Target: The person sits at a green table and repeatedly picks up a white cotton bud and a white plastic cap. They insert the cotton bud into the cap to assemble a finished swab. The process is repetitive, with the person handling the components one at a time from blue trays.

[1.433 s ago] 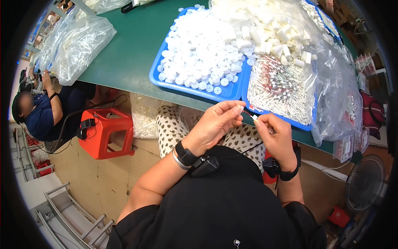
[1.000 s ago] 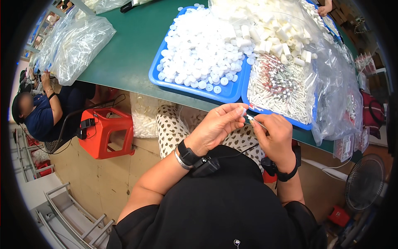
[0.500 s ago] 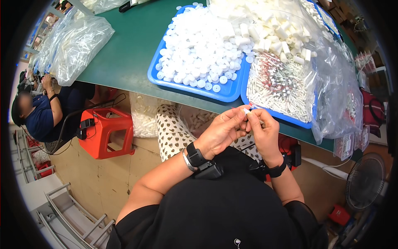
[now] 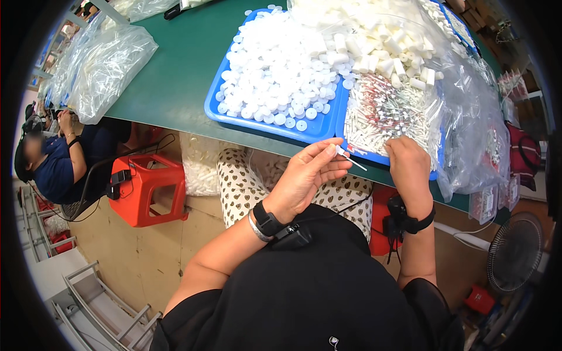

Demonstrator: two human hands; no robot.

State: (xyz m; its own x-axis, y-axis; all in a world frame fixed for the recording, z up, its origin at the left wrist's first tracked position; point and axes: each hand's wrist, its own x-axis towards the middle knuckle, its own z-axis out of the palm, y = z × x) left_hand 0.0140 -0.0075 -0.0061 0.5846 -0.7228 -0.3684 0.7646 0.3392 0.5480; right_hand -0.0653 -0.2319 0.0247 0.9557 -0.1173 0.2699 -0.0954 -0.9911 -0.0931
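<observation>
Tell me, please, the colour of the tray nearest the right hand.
The tray is blue; the head view shows it best.

Cannot read a single word, number or sign anywhere. Can make out only a small pale mark [image 4: 334, 341] low on the black top [image 4: 322, 281] (too small to decipher) and reddish specks on a clear pack [image 4: 485, 207] beside the green table [image 4: 175, 64], equally illegible.
</observation>
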